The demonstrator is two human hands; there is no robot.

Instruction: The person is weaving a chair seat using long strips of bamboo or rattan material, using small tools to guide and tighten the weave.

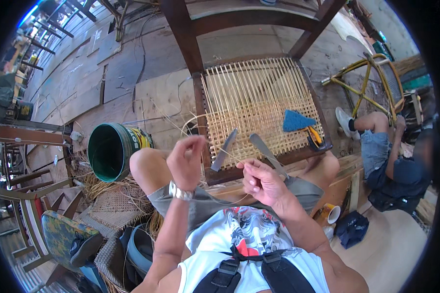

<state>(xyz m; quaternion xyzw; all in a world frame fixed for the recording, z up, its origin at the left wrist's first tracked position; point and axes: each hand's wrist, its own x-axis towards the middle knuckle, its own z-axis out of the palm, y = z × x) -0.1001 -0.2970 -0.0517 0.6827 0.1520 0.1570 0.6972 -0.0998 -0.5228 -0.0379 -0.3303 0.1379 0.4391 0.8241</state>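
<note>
Between my hands runs a thin, pale cane strand (228,155). My right hand (265,181) pinches it between thumb and forefinger, above the near edge of the chair seat. My left hand (187,162), wearing a watch (181,191), has its fingers closed together at the strand's other end; they are slightly blurred. Ahead lies the woven cane seat (249,122) of a dark wooden chair (199,102), close-woven at the near part, with only lengthwise strands farther off. Two flat metal blades (225,150) (269,154) rest at its near edge.
On the seat's right lie a blue pad (297,120) and an orange-handled tool (316,136). A green bucket (124,149) lies tipped at my left, by loose cane (105,188). At right sits another person (393,161) near a cane frame (364,88). A yellow cup (330,214) stands lower right.
</note>
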